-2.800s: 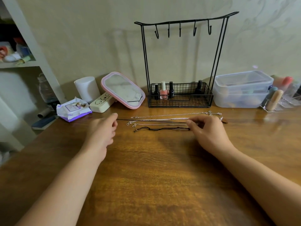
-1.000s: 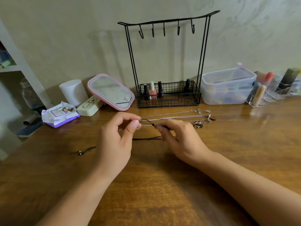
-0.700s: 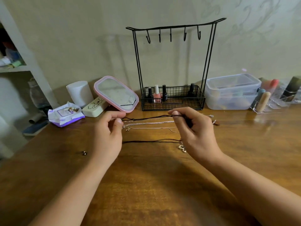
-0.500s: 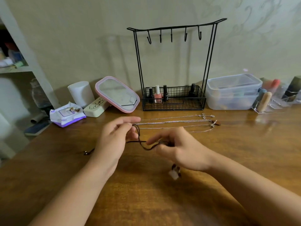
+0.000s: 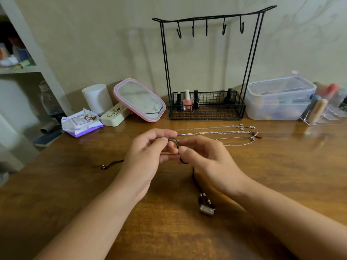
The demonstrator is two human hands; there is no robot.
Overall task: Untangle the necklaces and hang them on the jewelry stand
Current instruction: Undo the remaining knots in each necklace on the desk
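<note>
No legible writing, our left hand [image 5: 148, 154] and right hand [image 5: 204, 162] both pinching the black cord necklace [image 5: 194, 175], hands closer than before, 3 silver chains [image 5: 216, 132] unmoved.

cord necklace [image 5: 193, 173]: black, with a pale silvery pendant
chain necklaces [image 5: 214, 132]: silver
jewelry stand [image 5: 206, 64]: black wire, grid-patterned basket
nail polish bottle [image 5: 187, 102]: pink with a white cap, between black bottles
mirror [image 5: 139, 100]: pink frame
table [image 5: 75, 184]: brown wood grain
wipes pack [image 5: 81, 123]: white and purple
cup [image 5: 97, 99]: white
storage box [image 5: 279, 101]: clear
</note>
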